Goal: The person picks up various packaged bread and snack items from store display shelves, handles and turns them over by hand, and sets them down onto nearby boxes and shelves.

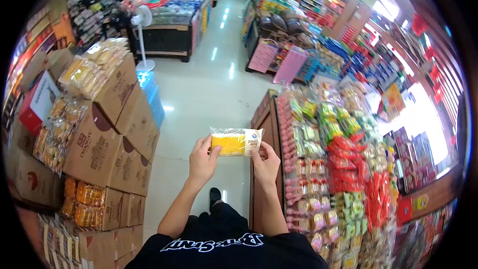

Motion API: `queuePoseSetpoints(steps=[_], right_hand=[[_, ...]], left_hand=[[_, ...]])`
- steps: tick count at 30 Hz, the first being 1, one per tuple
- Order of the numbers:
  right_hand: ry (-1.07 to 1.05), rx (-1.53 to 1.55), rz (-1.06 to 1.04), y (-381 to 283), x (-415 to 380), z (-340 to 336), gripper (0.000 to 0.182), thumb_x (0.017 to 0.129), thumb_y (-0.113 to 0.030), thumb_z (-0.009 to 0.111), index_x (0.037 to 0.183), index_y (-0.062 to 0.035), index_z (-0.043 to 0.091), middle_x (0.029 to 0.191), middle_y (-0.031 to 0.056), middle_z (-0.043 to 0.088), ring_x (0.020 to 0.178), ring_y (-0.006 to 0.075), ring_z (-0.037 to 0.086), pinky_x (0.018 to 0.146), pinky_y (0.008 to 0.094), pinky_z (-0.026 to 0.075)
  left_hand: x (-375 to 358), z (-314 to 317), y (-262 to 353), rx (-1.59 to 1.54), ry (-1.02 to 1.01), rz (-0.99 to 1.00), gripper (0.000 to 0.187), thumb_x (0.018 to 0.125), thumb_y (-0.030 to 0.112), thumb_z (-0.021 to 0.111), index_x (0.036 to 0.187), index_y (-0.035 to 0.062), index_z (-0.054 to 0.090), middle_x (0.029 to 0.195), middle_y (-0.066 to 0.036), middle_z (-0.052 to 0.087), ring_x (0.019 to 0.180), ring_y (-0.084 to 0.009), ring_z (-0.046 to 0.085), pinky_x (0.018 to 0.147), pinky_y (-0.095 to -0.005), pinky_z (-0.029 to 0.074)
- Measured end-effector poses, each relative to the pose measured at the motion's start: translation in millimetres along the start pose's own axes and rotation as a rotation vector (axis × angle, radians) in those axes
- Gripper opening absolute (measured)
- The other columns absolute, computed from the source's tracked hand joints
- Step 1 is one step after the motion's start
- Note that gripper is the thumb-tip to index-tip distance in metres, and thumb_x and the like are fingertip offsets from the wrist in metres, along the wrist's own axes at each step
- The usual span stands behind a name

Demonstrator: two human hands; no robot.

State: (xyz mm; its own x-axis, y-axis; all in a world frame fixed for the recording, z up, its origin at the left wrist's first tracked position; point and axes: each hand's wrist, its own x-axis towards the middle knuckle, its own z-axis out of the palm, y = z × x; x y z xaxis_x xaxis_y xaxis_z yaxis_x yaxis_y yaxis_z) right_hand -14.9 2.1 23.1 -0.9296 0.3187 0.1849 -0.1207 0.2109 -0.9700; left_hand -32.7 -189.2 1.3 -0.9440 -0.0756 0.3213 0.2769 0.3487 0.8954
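A clear-wrapped yellow packet point(229, 144) with a pale printed end is held level in front of my body. My left hand point(203, 158) grips its left end, thumb on the front face. At the printed right end, my right hand point(265, 158) pinches the lower corner between thumb and fingers. Both hands are closed on the packet, above the tiled floor.
Stacked cardboard boxes point(92, 144) topped with packaged food stand at the left. A wooden-sided display point(266, 179) full of wrapped snacks is close on the right. Further off are a white fan point(143, 35), a goods table point(164, 40) and pink signs point(290, 65) beside the tiled aisle point(214, 89).
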Motion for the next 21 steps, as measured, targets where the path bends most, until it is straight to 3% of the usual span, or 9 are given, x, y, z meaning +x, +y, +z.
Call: queuePoseSetpoints(steps=[3,8,12,15,21], right_hand=[[-0.082,0.002,0.002,0.4,22.8,42.7,0.030,0.086,-0.004,0.066,0.114,0.0063,0.060,0.095,0.0082,0.069,0.080,0.0092,0.064,0.071,0.0222,0.052],[-0.193,0.000,-0.023,4.1,73.5,99.2,0.033,0.086,-0.005,0.066,0.116,0.0072,0.060,0.098,0.0105,0.069,0.083,0.0115,0.066,0.073,0.0242,0.053],[-0.217,-0.062,-0.010,5.5,121.8,134.2,0.034,0.086,-0.008,0.066,0.116,0.0072,0.061,0.098,0.0109,0.070,0.080,0.0111,0.067,0.070,0.0241,0.053],[-0.216,-0.032,-0.007,9.7,162.0,155.0,0.034,0.086,-0.008,0.066,0.116,0.0076,0.061,0.098,0.0119,0.070,0.081,0.0123,0.068,0.070,0.0244,0.053],[-0.177,-0.060,-0.040,31.2,230.1,186.4,0.033,0.085,-0.007,0.066,0.114,0.0079,0.060,0.100,0.0138,0.070,0.083,0.0147,0.068,0.071,0.0274,0.055]], left_hand=[[19.6,-26.2,-17.9,0.130,0.111,0.023,0.042,0.089,0.010,0.061,0.127,-0.0061,0.053,0.109,-0.018,0.059,0.082,-0.0236,0.064,0.072,-0.0314,0.053],[66.1,-49.0,-41.1,0.180,0.203,-0.015,0.042,0.089,0.010,0.062,0.127,-0.0067,0.053,0.109,-0.019,0.059,0.081,-0.0239,0.063,0.072,-0.0311,0.053],[117.9,-55.9,-50.7,0.248,0.219,-0.007,0.042,0.089,0.011,0.062,0.126,-0.0066,0.053,0.108,-0.018,0.059,0.080,-0.0245,0.062,0.071,-0.0310,0.053],[161.7,-54.2,-58.9,0.240,0.235,-0.029,0.043,0.088,0.012,0.063,0.126,-0.0040,0.054,0.103,-0.017,0.059,0.085,-0.0283,0.060,0.075,-0.0363,0.049],[237.9,-38.2,-91.9,0.221,0.142,-0.087,0.043,0.088,0.014,0.063,0.126,-0.0036,0.054,0.104,-0.016,0.060,0.088,-0.0295,0.061,0.077,-0.0363,0.049]])
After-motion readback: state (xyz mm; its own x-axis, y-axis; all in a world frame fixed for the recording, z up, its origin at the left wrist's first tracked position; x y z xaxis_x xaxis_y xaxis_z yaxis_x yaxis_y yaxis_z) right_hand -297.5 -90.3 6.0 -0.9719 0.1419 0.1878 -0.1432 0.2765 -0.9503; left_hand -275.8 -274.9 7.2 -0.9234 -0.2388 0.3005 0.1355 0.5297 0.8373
